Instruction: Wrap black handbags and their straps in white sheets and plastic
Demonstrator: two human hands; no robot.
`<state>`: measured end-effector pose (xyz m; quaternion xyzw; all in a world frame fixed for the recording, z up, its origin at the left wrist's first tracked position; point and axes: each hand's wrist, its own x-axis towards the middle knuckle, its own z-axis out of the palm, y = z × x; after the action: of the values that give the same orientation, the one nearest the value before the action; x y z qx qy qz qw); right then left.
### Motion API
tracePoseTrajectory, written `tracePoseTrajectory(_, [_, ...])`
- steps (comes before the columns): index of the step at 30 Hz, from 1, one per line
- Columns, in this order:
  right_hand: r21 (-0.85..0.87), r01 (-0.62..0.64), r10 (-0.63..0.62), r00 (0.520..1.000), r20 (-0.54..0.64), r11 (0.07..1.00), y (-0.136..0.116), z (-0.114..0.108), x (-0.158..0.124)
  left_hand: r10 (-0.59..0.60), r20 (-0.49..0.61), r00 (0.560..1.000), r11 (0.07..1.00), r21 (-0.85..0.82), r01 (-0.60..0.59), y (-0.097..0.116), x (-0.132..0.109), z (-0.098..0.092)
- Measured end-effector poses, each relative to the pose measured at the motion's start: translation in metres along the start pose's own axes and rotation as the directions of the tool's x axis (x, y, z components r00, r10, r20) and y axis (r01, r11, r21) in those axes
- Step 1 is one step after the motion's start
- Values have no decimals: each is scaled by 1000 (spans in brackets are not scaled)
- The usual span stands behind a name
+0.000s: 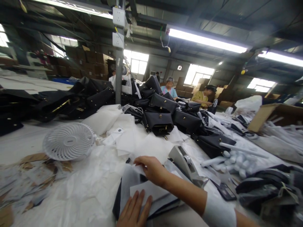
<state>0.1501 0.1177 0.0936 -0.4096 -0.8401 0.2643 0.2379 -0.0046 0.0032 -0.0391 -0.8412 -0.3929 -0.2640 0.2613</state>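
A dark handbag lies in front of me, with thin white paper spread over it. My left hand rests flat on the paper near the bottom edge, fingers slightly apart. Reaching in from the right, my right hand pinches the paper near the bag's far edge, its fingertips curled down. A folded white sheet lies between the two hands. Just beyond my right wrist stands a grey tape dispenser. The bag's far side is partly hidden by my right hand and forearm.
A white fan stands at left by brown and white scraps. Black handbags pile up ahead, around a metal post. To the right are white rolls, a phone and a cardboard box. Two co-workers sit beyond.
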Motion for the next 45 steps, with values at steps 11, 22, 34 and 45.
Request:
tracePoseTrajectory(11, [90,117,-101,981,-163,989,-4,43,-78,-15,-199,980,994,-109,-7,-1,-3,5])
tracePoseTrajectory(22, [197,46,-24,994,-110,979,-9,35,-97,-60,-67,996,988,-146,50,1,-10,2])
tracePoseTrajectory(34, [82,242,-234,968,-94,967,1,41,-104,-181,-112,977,932,-338,133,-3,-37,16])
tracePoseTrajectory(45, [-78,444,-441,896,56,892,23,50,-103,-295,-37,955,886,-384,259,-4,-28,-7])
